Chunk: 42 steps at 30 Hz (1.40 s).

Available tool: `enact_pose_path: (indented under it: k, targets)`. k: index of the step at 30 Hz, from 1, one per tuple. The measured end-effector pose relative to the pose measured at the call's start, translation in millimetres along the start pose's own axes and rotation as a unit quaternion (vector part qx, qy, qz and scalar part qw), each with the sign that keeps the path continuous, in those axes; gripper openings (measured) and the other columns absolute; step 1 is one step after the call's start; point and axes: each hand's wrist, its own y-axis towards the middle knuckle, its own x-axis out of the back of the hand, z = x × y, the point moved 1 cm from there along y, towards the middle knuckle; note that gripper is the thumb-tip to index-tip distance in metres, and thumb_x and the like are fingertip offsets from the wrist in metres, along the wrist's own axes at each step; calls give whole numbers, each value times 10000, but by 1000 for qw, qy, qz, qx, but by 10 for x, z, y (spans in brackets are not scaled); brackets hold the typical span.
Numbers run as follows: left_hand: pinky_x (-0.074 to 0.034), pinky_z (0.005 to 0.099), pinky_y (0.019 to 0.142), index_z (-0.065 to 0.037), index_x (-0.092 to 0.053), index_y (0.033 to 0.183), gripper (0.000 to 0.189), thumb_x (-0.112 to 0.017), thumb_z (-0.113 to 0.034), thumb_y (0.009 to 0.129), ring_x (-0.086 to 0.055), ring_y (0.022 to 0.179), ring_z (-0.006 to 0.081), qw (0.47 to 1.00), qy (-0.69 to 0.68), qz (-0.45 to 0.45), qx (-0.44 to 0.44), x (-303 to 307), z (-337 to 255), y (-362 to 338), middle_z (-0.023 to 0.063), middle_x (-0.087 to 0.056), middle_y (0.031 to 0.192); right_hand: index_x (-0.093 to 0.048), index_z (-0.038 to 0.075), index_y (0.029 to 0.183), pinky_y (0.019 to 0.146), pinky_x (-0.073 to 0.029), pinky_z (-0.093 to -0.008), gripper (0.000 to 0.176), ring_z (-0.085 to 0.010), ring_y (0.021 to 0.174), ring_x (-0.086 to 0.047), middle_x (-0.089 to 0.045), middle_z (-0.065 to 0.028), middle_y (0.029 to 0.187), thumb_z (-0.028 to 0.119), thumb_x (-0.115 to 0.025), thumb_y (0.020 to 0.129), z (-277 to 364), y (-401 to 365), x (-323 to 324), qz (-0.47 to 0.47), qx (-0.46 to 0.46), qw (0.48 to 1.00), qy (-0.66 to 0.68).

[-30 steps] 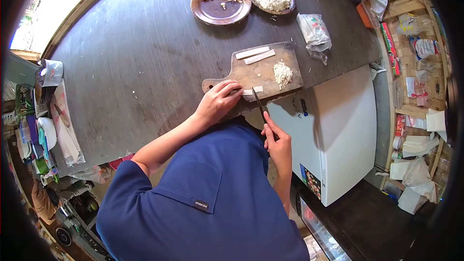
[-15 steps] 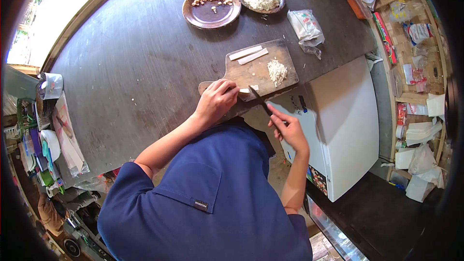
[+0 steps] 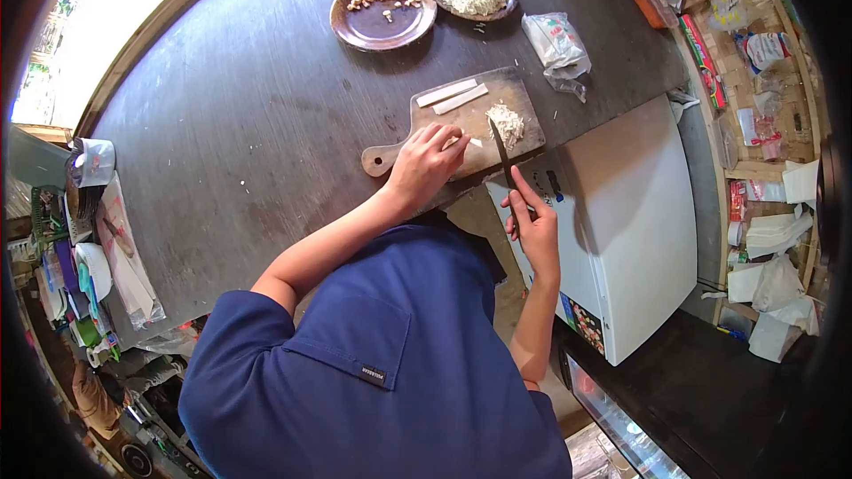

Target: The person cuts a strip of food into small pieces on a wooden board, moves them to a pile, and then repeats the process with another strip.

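While pinning a short white piece point(image 3: 473, 142) to the wooden cutting board point(image 3: 426, 120) with the curled fingertips point(image 3: 454, 138) of the left hand point(image 3: 426, 164), grips a knife point(image 3: 502, 149) in the right hand point(image 3: 531, 226), clamped round the handle with the forefinger stretched forward along it. Holds the blade on edge, tip pointing away from the body, just right of the left fingertips and just beside a pile of chopped white bits point(image 3: 506, 121); cannot tell whether touching that pile. Works with the two hands near each other yet apart: rests the left on the board's near half and holds the right off the board's front edge, over the gap between the dark table point(image 3: 248, 124) and a white cabinet point(image 3: 621, 222). Has the pinned piece close to the board's near edge, between the fingertips and the blade. Has two long white strips point(image 3: 453, 96) lying side by side, slanted, by the board's far edge, well apart from both hands. Has the board's rounded handle end pointing left, beside the left wrist. Farther off, sees a brown plate point(image 3: 382, 31) with tan chunks along its far rim, a second plate point(image 3: 484, 17) heaped with white shreds just beside it, and a crumpled plastic bag point(image 3: 555, 40) to the right of those. Wears a blue shirt point(image 3: 382, 364)
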Motion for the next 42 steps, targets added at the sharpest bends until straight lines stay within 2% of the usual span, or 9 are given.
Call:
enact_pose_path:
  k: [4, 8, 10, 11, 13, 16, 25, 28, 42]
  targets:
    - [-585, 395, 928, -67, -756, 1156, 283, -780, -84, 875, -672, 1075, 265, 997, -63, 36, -2, -1, -11, -124, 70, -687, 1134, -610, 258, 1558, 541, -453, -217, 434, -44, 630, -526, -670, 1, 950, 219, -620, 1125, -62, -163, -128, -13, -1, 1000, -2]
    - [-562, 402, 993, -49, -736, 1203, 314, -758, -92, 893, -652, 1139, 288, 994, -72, 83, -28, 65, -21, -96, 100, -670, 1191, -568, 263, 1592, 570, -484, -258, 465, -71, 628, -541, -678, -12, 990, 186, -582, 1134, -116, -298, -258, -34, 39, 992, -116]
    - [-524, 393, 1029, -38, -710, 1258, 356, -710, -158, 923, -616, 1181, 284, 993, -22, 112, -43, -15, -21, -33, 112, -641, 1239, -558, 308, 1592, 656, -525, -339, 492, -182, 667, -606, -665, -53, 965, 165, -573, 1122, -62, -344, -308, -79, 100, 945, -302]
    - [-524, 393, 1029, -38, -710, 1258, 356, -710, -158, 923, -616, 1181, 284, 992, -23, 111, -46, -31, -26, -7, 112, -641, 1239, -558, 308, 1592, 656, -525, -339, 492, -182, 667, -606, -665, -53, 965, 165, -573, 1122, -20, -354, -325, -81, 100, 944, -302]
    - [-512, 389, 1036, -34, -702, 1277, 381, -679, -162, 919, -594, 1194, 280, 986, 17, 160, -39, -56, -42, 45, 109, -626, 1235, -577, 352, 1566, 759, -560, -456, 474, -333, 864, -685, -656, -81, 1001, 213, -564, 1113, 60, -358, -342, -97, 83, 924, -360]
    - [-536, 396, 1026, -41, -710, 1263, 372, -698, -102, 895, -610, 1182, 279, 987, -7, 160, -24, -19, -70, 74, 96, -619, 1213, -566, 348, 1575, 763, -560, -460, 479, -328, 870, -699, -655, -84, 1000, 217, -561, 1114, 56, -331, -319, -94, 91, 917, -376]
    - [-512, 364, 1062, -20, -690, 1278, 444, -668, -122, 847, -589, 1171, 272, 986, -16, 160, -38, -50, -31, 30, 108, -616, 1202, -567, 347, 1575, 761, -560, -457, 482, -329, 856, -698, -658, -82, 984, 221, -568, 1110, -25, -307, -370, -89, 91, 933, -336]
    - [-515, 359, 1057, -16, -686, 1283, 447, -665, -112, 847, -589, 1174, 273, 987, -8, 157, -40, -51, -40, 23, 105, -614, 1202, -575, 312, 1574, 787, -534, -441, 501, -326, 821, -656, -637, -118, 946, 155, -594, 1099, 87, -345, -392, -96, 85, 931, -342]
    - [-504, 345, 1086, -5, -673, 1348, 511, -651, -141, 856, -581, 1196, 260, 986, 14, 163, -33, -51, -63, 2, 100, -616, 1267, -590, 319, 1560, 774, -538, -440, 483, -333, 817, -661, -643, -113, 958, 168, -590, 1102, 138, -331, -337, -86, 84, 926, -358]
